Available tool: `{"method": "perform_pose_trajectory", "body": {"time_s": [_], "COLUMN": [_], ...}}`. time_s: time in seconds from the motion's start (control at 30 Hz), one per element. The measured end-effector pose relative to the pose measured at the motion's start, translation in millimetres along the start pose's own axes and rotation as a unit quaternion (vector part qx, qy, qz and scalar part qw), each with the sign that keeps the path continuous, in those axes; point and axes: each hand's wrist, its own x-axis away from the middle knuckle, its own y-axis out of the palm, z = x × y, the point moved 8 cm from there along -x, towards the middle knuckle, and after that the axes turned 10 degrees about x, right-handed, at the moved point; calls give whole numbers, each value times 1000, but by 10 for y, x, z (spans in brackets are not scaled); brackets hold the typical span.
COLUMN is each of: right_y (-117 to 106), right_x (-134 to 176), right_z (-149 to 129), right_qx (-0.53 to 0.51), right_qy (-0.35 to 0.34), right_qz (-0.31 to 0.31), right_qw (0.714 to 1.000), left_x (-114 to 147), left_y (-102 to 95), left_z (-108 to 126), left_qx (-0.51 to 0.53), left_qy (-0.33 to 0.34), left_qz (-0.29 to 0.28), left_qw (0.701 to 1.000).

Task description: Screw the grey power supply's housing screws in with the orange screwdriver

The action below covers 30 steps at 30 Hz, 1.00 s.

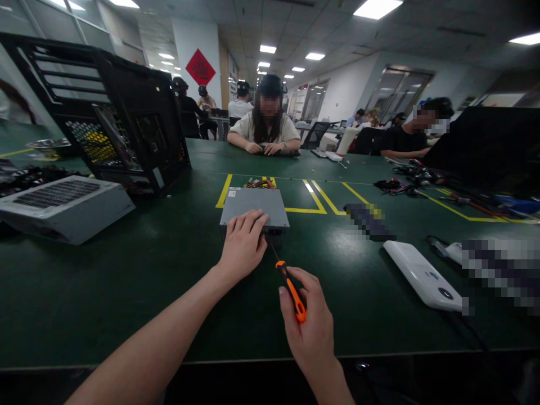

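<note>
A grey computer power supply (257,202) lies on the green table in front of me, its cables bunched behind it. My left hand (242,244) holds it by its near edge, fingers over the top and thumb down by the front face. In my right hand (310,312) is a screwdriver (291,289) with an orange and black handle, gripped between thumb and fingers. Its shaft points up at the front face of the power supply, close to my left thumb. Whether the tip touches a screw I cannot tell.
A black computer case (126,112) stands at the left behind a second grey power supply (67,205). To the right lie a white power bank (424,275) and tangled cables (413,174). Yellow tape (306,211) marks the table. A person (265,121) sits opposite.
</note>
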Motion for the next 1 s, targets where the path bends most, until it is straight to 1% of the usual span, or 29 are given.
{"method": "perform_pose_trajectory", "body": {"time_s": [0.1, 0.17, 0.2, 0.33, 0.4, 0.5, 0.57, 0.63, 0.7, 0.77, 0.87, 0.93, 1.0], "right_y": [-43, -52, -53, -33, -38, -73, -76, -70, -71, -74, -44, -20, -33], "right_x": [4, 0, -3, -11, -11, -20, -27, -34, -32, -17, 21, 41, 44], "right_z": [-31, -61, -59, 25, 42, -25, -71, -81, -56, -11, 52, 78, 87], "right_qx": [19, 24, 21, -4, -2, 31, 46, 50, 52, 48, 28, 18, 20], "right_qy": [-34, -60, -61, -3, 9, -36, -67, -73, -56, -24, 20, 38, 42], "right_qz": [37, 42, 40, 15, 19, 45, 49, 44, 43, 43, 20, 4, 12], "right_qw": [999, 997, 997, 1000, 1000, 998, 996, 995, 996, 998, 999, 999, 999], "left_x": [1, -1, -3, -10, -12, -13, -13, -13, -13, -12, -12, -13, -14], "left_y": [-3, -2, -2, -3, -7, -14, -19, -20, -19, -18, -17, -20, -23], "left_z": [3, 4, 4, 4, 5, 7, 8, 7, 5, 2, 4, 9, 13], "left_qx": [2, 3, 4, 5, 5, 5, 4, 4, 6, 7, 6, 5, 5], "left_qy": [0, -1, -1, -1, -1, -1, -1, -1, -1, -2, -1, -1, 0], "left_qz": [1, 1, 1, 4, 5, 5, 5, 8, 10, 12, 11, 11, 11], "left_qw": [1000, 1000, 1000, 1000, 1000, 1000, 1000, 1000, 1000, 1000, 1000, 1000, 1000]}}
